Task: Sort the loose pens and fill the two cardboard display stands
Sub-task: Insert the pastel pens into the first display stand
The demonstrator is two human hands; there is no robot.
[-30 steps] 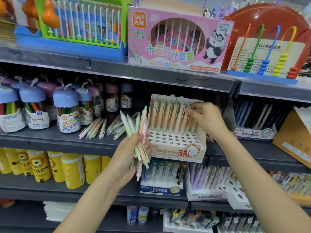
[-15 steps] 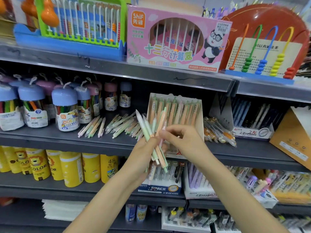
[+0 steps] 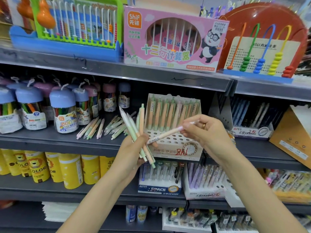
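Stand (image 3: pixel 175 148) marked "2元", right hand (image 3: pixel 203 130) pinching barcoded pen (image 3: pixel 165 134)

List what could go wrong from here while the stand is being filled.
The left hand holds a splayed bundle of pens; one might slip out. The right hand pinches the pink pen near one end, so it could snag the standing pens in the cardboard stand.

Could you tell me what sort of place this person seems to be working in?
Most likely a stationery shop aisle: tiered metal shelves, a priced cardboard pen stand, rows of crayon jars and boxed abacus toys.
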